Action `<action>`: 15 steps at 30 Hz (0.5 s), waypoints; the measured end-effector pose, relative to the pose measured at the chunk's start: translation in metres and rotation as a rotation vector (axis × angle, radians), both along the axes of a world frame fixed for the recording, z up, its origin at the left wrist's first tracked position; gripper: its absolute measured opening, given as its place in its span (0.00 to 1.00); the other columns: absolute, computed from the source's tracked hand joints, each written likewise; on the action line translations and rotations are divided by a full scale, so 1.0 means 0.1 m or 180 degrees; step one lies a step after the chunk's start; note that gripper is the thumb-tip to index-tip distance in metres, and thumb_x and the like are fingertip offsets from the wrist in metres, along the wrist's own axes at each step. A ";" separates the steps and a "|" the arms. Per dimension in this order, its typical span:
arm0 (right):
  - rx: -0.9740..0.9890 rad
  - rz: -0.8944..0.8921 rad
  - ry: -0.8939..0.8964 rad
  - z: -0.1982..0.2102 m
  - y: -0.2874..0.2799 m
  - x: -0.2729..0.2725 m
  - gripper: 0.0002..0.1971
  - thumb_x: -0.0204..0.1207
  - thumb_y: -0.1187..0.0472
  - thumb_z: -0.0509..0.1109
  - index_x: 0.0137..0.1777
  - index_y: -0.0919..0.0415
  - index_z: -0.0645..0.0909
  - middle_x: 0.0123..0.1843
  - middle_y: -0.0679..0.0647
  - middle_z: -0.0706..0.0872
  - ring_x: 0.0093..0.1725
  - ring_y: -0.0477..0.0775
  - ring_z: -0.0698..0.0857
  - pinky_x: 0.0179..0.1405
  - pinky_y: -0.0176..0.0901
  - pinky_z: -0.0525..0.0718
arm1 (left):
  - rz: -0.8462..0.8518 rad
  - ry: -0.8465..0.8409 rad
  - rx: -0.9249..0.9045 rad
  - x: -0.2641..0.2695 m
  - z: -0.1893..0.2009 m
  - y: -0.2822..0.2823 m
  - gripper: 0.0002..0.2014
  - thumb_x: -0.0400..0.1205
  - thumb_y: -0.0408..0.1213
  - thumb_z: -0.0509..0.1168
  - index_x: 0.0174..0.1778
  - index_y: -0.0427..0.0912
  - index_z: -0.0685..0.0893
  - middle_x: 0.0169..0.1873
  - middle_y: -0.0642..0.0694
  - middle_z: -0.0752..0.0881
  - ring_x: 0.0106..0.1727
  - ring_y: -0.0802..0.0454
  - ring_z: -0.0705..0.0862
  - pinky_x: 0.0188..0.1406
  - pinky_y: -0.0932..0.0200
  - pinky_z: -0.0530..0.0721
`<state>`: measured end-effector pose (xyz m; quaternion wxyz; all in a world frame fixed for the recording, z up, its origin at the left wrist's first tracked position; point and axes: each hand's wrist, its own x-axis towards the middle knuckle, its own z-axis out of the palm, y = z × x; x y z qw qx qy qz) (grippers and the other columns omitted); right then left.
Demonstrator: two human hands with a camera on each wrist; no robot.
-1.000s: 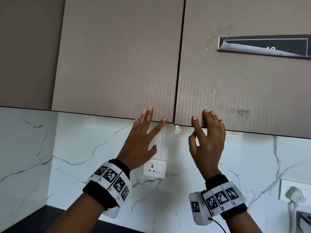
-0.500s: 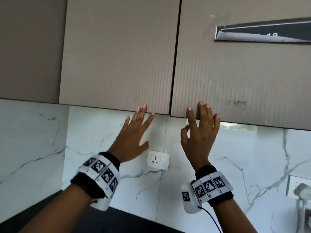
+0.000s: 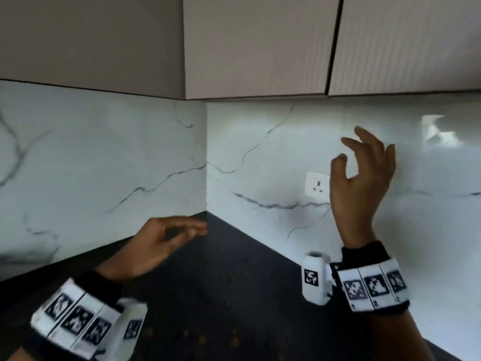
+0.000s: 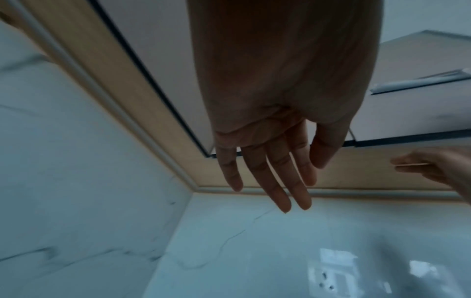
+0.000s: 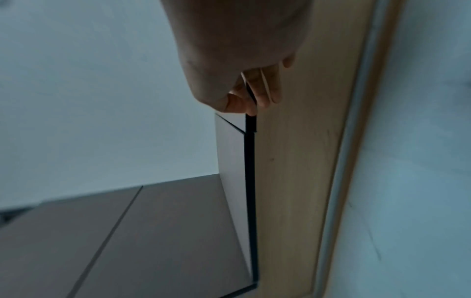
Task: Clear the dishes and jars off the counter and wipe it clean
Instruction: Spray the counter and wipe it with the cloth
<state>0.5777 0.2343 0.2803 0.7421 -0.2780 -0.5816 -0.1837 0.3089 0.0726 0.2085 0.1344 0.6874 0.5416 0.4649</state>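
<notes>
No dishes or jars show in any view. The black counter runs into a corner and carries scattered brown crumbs. My left hand hovers low over the counter near the corner and holds nothing. In the left wrist view its fingers are straight. My right hand is raised before the marble backsplash, just right of a wall socket. Its fingers are loosely curled and empty. The right wrist view shows those fingers below the cabinet's underside, apart from it.
Closed taupe upper cabinet doors hang above the corner, with a beige underside. White marble backsplash covers both walls. Tracking bands wrap both wrists.
Both hands have come off the lower edges of the cabinet doors and dropped, the left one much further. The head view has swung down and left to the counter corner.
</notes>
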 end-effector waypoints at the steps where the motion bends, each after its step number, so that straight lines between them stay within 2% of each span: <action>1: -0.0140 0.0262 0.0073 -0.14 -0.04 -0.04 0.12 0.72 0.67 0.62 0.48 0.68 0.86 0.58 0.61 0.87 0.55 0.51 0.81 0.71 0.63 0.70 | 0.0101 -0.0097 -0.0048 -0.04 -0.16 -0.15 0.23 0.72 0.65 0.65 0.55 0.56 0.87 0.50 0.59 0.90 0.58 0.64 0.85 0.60 0.73 0.78; 3: -0.0378 0.0672 0.0110 -0.38 -0.12 -0.13 0.11 0.70 0.68 0.61 0.43 0.69 0.85 0.48 0.61 0.89 0.46 0.59 0.85 0.54 0.65 0.80 | 0.0386 -0.0198 -0.0120 -0.12 -0.45 -0.35 0.29 0.66 0.73 0.62 0.55 0.59 0.85 0.48 0.58 0.91 0.55 0.63 0.87 0.55 0.73 0.80; 5: -0.0691 0.1131 0.0084 -0.63 -0.19 -0.28 0.11 0.70 0.67 0.61 0.40 0.69 0.85 0.41 0.60 0.89 0.42 0.64 0.86 0.47 0.59 0.82 | 0.0658 -0.0304 -0.0276 -0.16 -0.72 -0.55 0.27 0.65 0.72 0.64 0.54 0.60 0.85 0.46 0.57 0.91 0.51 0.61 0.88 0.51 0.73 0.81; 9: -0.1509 0.2075 -0.0052 -1.16 -0.36 -0.74 0.14 0.69 0.60 0.59 0.39 0.67 0.85 0.37 0.60 0.89 0.40 0.58 0.87 0.42 0.42 0.80 | 0.1068 -0.0690 -0.0533 -0.16 -1.15 -0.93 0.16 0.69 0.58 0.69 0.51 0.58 0.86 0.44 0.55 0.91 0.46 0.59 0.89 0.48 0.70 0.83; 11: -0.1843 0.2500 -0.0174 -1.39 -0.49 -1.00 0.14 0.69 0.56 0.59 0.40 0.64 0.84 0.37 0.58 0.89 0.40 0.56 0.87 0.41 0.42 0.81 | 0.1306 -0.0741 -0.0619 -0.19 -1.28 -1.10 0.08 0.75 0.45 0.68 0.49 0.53 0.88 0.44 0.53 0.91 0.45 0.55 0.89 0.48 0.68 0.84; 13: -0.2017 0.2843 -0.0355 -1.55 -0.63 -1.22 0.13 0.68 0.55 0.60 0.40 0.60 0.84 0.36 0.55 0.89 0.37 0.53 0.87 0.39 0.41 0.81 | 0.1491 -0.0716 -0.0696 -0.22 -1.38 -1.24 0.11 0.80 0.29 0.65 0.47 0.48 0.90 0.45 0.51 0.91 0.45 0.52 0.89 0.49 0.65 0.84; 15: -0.2087 0.3214 -0.0560 -1.69 -0.77 -1.45 0.13 0.67 0.54 0.60 0.40 0.58 0.84 0.33 0.54 0.88 0.34 0.48 0.86 0.35 0.31 0.79 | 0.1650 -0.0706 -0.0793 -0.25 -1.44 -1.39 0.14 0.81 0.24 0.62 0.49 0.47 0.88 0.46 0.50 0.91 0.46 0.52 0.89 0.48 0.65 0.84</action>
